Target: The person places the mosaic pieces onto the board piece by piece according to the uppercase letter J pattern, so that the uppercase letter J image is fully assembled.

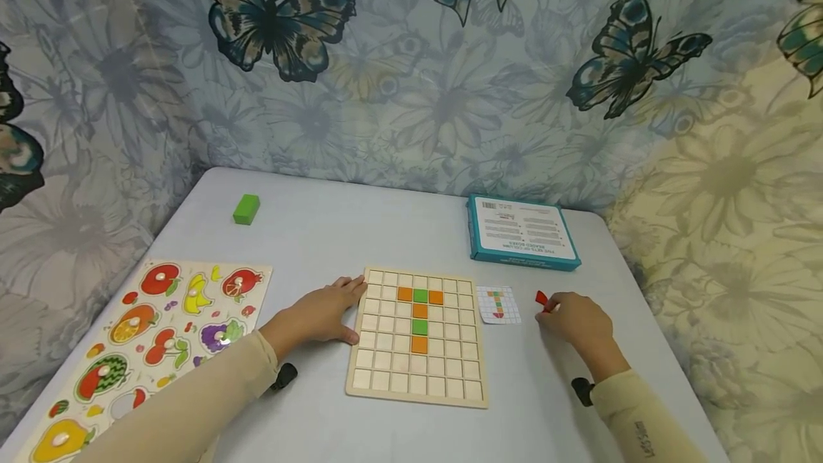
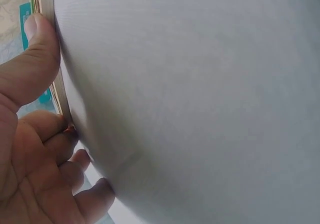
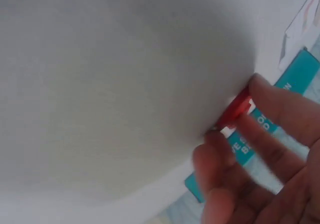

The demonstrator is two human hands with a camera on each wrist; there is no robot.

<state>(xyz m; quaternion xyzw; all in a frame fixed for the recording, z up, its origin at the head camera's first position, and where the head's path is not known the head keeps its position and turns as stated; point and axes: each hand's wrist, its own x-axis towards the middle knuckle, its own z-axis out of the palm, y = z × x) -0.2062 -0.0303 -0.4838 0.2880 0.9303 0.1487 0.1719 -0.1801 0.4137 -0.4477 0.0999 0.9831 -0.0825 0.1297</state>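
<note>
Two tan sleeves (image 1: 193,391) reach in over one white table (image 1: 308,434), two small black objects (image 1: 285,376) showing by the wrists. One fruit board (image 1: 218,279) lies at the near left, partly under the left sleeve. One grid board (image 1: 444,395) lies flat in the middle and carries six tiles (image 1: 420,311), four orange and two green: three in a row, three in a line below its middle. One left hand (image 1: 321,313) touches the grid board's left edge, its grip spread, thumb apart from the fingers. One right hand (image 1: 579,320) has its grip pinching one red piece (image 1: 541,298), right of the grid board; whether the piece touches the table I cannot tell. Between them lies one card (image 1: 511,309) with a small coloured T, red at its foot. Farther off are one green block (image 1: 246,209) at left and one teal box (image 1: 524,231) at right. Behind, one patterned cloth (image 1: 411,134) shows six butterflies (image 1: 273,23), some cut off.
</note>
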